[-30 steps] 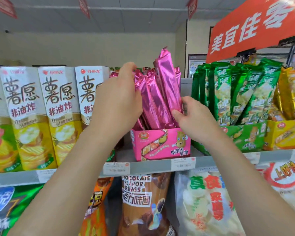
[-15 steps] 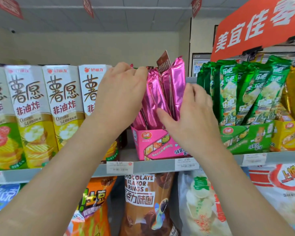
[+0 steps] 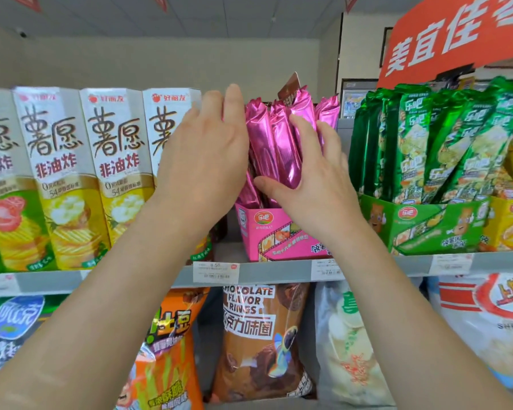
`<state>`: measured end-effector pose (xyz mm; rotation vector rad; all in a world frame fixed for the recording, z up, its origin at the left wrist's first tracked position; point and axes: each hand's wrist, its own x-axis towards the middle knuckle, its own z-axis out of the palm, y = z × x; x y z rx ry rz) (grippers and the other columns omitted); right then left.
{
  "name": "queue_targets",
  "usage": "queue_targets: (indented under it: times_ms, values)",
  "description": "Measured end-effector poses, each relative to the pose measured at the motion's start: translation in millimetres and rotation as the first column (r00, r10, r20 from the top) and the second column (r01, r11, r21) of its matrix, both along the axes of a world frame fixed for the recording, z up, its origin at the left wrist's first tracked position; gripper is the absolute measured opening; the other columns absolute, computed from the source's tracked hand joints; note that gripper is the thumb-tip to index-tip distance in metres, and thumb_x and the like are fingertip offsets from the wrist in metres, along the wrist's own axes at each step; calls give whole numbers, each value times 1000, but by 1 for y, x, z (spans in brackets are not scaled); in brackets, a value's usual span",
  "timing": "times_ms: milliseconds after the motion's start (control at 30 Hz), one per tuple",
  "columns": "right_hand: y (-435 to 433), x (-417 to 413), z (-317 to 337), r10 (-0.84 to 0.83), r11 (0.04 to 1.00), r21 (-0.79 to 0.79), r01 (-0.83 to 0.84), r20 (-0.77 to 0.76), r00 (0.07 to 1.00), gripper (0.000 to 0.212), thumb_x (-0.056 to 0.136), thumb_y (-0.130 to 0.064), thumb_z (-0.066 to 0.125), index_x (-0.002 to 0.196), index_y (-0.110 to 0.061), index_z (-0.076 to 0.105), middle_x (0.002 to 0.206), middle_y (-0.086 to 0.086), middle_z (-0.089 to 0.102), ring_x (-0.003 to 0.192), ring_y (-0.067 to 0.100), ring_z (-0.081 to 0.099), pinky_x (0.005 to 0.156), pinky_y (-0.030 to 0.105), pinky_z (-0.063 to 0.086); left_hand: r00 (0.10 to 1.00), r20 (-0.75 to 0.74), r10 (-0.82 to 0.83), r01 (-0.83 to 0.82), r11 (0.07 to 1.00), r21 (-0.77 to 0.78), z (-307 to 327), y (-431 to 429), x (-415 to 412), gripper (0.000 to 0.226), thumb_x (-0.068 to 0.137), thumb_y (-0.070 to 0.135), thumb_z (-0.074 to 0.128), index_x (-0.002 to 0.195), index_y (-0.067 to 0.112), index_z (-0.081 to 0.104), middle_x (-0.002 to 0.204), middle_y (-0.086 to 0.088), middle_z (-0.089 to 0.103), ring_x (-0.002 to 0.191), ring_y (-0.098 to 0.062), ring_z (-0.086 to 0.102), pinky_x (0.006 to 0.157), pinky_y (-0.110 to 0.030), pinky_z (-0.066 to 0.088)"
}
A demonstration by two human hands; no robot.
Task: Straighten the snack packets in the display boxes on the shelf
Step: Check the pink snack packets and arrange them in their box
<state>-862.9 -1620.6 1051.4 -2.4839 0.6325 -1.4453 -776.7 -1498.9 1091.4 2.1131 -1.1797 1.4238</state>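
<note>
Several pink foil snack packets stand bunched and nearly upright in a pink display box on the upper shelf. The top of a brown packet pokes out among them. My left hand presses its straight fingers against the left side of the bunch. My right hand lies flat on the front and right of the bunch, fingers spread and thumb across the lower ends. To the right, green packets lean at mixed angles in a green display box.
Tall white and yellow chip cartons stand close on the left. A yellow display box sits at the far right. The grey shelf edge carries price tags. Large snack bags fill the lower shelf. An orange sign hangs overhead.
The pink packets leaned right a second ago and now stand closer to upright. My right hand moved up from the box front onto the bunch, and my left hand shifted to its left side.
</note>
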Motion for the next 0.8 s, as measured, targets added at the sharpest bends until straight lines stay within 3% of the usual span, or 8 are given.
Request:
queue_targets:
  times_ms: [100, 167, 267, 400, 533, 600, 700, 800]
  values:
    - [-1, 0, 1, -9, 1000, -1, 9, 17, 1000, 91, 78, -57, 70, 149, -39, 16, 159, 0, 12, 144, 31, 23, 106, 56, 37, 994, -73, -86, 79, 992, -95, 0, 2, -3, 41, 93, 13, 49, 131, -2, 45, 121, -23, 46, 68, -35, 44, 60, -39, 27]
    - [0, -1, 1, -30, 999, -24, 31, 25, 999, 93, 77, -58, 71, 149, -36, 16, 158, 1, 17, 141, 31, 29, 103, 53, 41, 989, -99, -110, 95, 985, -146, 0, 3, -4, 33, 95, 20, 49, 121, 0, 52, 119, -22, 45, 65, -31, 38, 60, -38, 28]
    - [-2, -4, 3, -43, 998, -45, 44, 38, 998, 105, 71, -59, 75, 151, -31, 14, 152, 4, 25, 135, 30, 37, 99, 47, 44, 985, -118, -126, 103, 977, -189, -1, 2, -3, 34, 94, 30, 53, 116, 4, 55, 119, -19, 46, 73, -37, 50, 64, -40, 33]
    - [-7, -4, 5, -41, 999, 8, 41, 21, 999, 120, 68, -61, 77, 154, -28, 1, 154, 5, 26, 138, 29, 31, 103, 45, 39, 959, -226, -173, 114, 961, -252, 10, 2, -1, 44, 88, 31, 62, 126, 9, 53, 120, -15, 55, 102, -37, 55, 80, -40, 36]
    - [-12, -5, -1, -27, 994, 104, 24, 27, 999, 122, 68, -65, 73, 155, -22, -1, 158, 6, 24, 144, 28, 24, 112, 43, 28, 954, -210, -212, 166, 962, -217, 19, 14, -6, 30, 79, 30, 67, 102, 11, 70, 96, -13, 69, 95, -36, 60, 77, -42, 49]
    - [-14, -7, -3, -36, 991, 130, 32, 30, 999, 120, 70, -67, 70, 155, -19, 1, 159, 6, 21, 144, 27, 23, 113, 41, 27, 937, -232, -262, 223, 957, -183, 15, 20, -12, 40, 75, 36, 70, 112, 20, 69, 104, -9, 66, 101, -32, 59, 81, -39, 50]
    - [-15, -10, -3, -17, 989, 149, 12, 34, 999, 118, 71, -67, 69, 155, -19, 2, 160, 4, 19, 145, 26, 24, 112, 41, 27, 888, -302, -346, 334, 938, -94, 1, 28, -15, 71, 73, 35, 78, 137, 32, 49, 123, -5, 49, 116, -25, 50, 93, -32, 40]
    - [-15, -14, -4, -1, 988, 153, -4, 28, 1000, 119, 69, -71, 68, 155, -22, 2, 161, 2, 16, 146, 24, 23, 112, 41, 27, 842, -304, -446, 421, 895, -146, -2, 31, -7, 76, 70, 26, 83, 135, 39, 47, 118, 10, 62, 106, -13, 59, 89, -29, 44]
